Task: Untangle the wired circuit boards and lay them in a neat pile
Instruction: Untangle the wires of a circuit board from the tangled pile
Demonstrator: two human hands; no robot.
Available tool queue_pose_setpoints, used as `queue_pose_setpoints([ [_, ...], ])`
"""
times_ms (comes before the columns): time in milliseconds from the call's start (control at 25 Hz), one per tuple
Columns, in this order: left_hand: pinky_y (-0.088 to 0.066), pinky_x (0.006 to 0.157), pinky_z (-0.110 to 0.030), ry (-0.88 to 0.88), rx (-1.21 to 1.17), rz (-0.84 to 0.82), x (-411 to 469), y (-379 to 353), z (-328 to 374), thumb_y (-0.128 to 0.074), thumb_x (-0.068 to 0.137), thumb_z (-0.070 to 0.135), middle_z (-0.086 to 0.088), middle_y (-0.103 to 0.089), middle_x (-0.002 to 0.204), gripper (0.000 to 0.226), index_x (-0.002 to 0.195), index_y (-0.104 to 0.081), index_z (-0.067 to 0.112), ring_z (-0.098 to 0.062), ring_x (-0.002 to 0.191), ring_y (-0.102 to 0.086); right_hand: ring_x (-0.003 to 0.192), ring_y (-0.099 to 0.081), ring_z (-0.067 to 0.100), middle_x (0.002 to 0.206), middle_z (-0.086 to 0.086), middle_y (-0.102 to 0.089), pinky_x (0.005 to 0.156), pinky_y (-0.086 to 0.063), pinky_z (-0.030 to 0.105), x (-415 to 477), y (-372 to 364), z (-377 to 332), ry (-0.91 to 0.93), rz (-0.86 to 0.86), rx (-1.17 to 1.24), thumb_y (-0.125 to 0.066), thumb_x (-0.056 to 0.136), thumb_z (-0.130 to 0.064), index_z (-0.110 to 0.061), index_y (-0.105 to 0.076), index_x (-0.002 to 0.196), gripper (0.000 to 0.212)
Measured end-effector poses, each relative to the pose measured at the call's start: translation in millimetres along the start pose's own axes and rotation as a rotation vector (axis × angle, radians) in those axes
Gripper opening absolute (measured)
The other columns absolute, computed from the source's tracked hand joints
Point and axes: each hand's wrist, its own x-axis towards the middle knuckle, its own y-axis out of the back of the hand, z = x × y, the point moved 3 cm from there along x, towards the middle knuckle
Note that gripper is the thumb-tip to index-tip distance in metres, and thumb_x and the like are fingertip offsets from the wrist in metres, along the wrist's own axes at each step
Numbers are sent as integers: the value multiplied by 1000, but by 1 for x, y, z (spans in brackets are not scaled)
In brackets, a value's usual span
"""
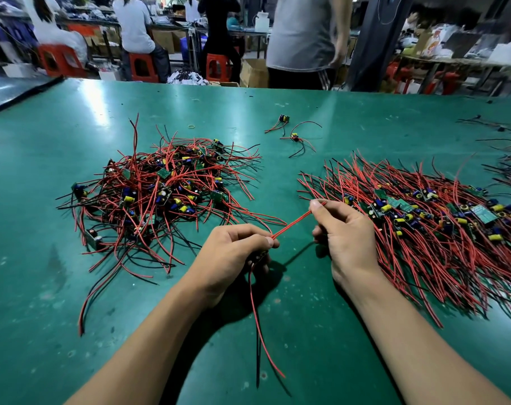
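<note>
Left hand point(236, 249): fingers curled, thumb and forefinger pinching the near end of a taut red wire point(298, 220); board end of the lead hidden under the curled fingers.
Right hand point(344, 232): thumb and forefinger pinching the far end of the same wire; other fingers loosely curled.
Held wire position: stretched between both hands, just above the green table mat point(58, 287).
Trailing leads point(258, 331): one red, one black, running from under the left hand toward the near table edge.
Tangled heap point(166, 188): wired circuit boards in a disordered mound, left of the hands, apart from them.
Sorted pile point(423, 223): boards in a band, wires fanned roughly parallel, right of the hands, against the right wrist.
Stray boards point(294, 137): two, beyond the hands, between heap and pile.
Rubber band point(192, 126): on the mat beyond the heap.
</note>
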Motion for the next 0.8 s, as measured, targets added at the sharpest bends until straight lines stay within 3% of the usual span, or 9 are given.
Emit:
queue_pose_setpoints([
  [200,-47,52,-24,7,-39,18,0,0,1,-62,86,0,-15,-63,66,25,68,-75,11,-21,54,-56,46,-48,9,67,3,-62,41,-39,19,-1,-1,-3,1,-13,37,-68,95,-21,-12,-73,85,14],
  [440,-44,48,-19,12,-78,23,-1,1,2,-64,88,3,-12,-63,61,14,76,-72,4,-20,50,-58,45,-49,6,67,-1,-64,42,-44,20,-1,-3,-4,-219,-65,306,-59,99,-28,-11,-68,79,28],
  [640,-43,59,-27,4,-130,70,2,0,0,-63,90,8,-9,-64,66,16,93,-68,-7,-18,55,-60,50,-53,9,81,0,-71,47,-46,22,-9,-12,-5,-169,-197,187,-60,81,-62,-14,-73,89,50],
  [800,-47,56,-21,20,-194,96,3,0,0,-64,91,16,-10,-66,67,16,97,-66,1,-17,54,-63,51,-55,9,82,0,-72,45,-44,20,-21,-22,-6,-156,-347,47,-66,73,-57,-13,-73,90,47],
])
